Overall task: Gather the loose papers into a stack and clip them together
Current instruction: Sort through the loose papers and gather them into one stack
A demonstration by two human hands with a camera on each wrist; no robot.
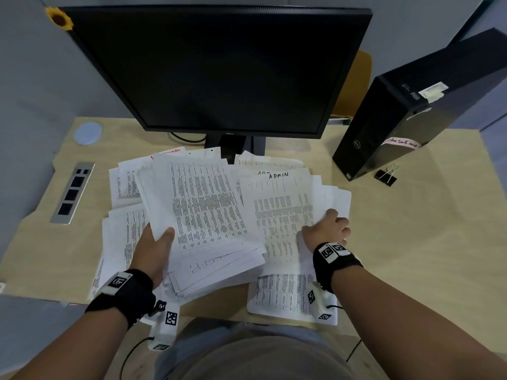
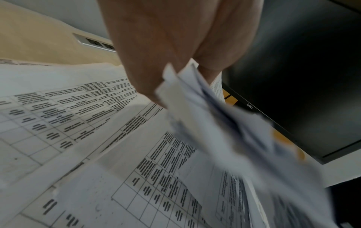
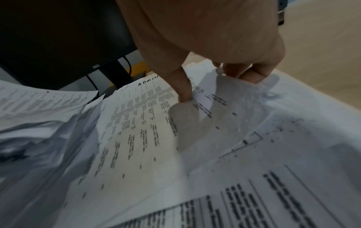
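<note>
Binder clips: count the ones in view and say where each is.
1: a black binder clip lies on the desk beside the computer tower, right of the papers. Others may be hidden under them.

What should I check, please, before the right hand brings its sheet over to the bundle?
1. Left hand grips the bundle: ok.
2. Right hand pinches the ADMIN sheet: ok.
3. Bundle edges squared: not ok, fanned.
4. All papers gathered: not ok, loose sheets on the desk.
5. Binder clip reachable beside the computer tower: ok.
6. Sheets hidden beneath: cannot tell.
</note>
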